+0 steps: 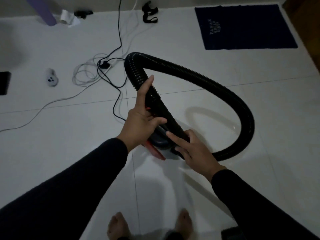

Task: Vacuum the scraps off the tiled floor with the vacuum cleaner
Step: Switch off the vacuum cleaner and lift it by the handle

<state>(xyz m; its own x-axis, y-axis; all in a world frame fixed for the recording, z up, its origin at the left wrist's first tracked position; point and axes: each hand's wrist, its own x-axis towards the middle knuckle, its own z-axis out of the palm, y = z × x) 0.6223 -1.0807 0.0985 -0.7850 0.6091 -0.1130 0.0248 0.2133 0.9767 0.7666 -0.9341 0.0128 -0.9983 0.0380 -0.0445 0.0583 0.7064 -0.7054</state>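
A small dark blue and red vacuum cleaner (158, 142) sits on the white tiled floor (225, 94) in front of me. Its black ribbed hose (199, 75) loops from the right side of the body, round to the far side, and comes back to a smooth black tube (161, 108). My left hand (141, 118) is wrapped around that tube, index finger stretched up along it. My right hand (192, 147) rests on the vacuum's body beside the tube's lower end, fingers spread. No scraps are clearly visible on the floor.
Tangled black and white cables (102, 71) lie on the floor at the left. A white remote-like device (52, 77) and a dark flat object (4, 83) lie further left. A dark blue mat (244, 26) lies at the far right. My bare feet (149, 224) stand below.
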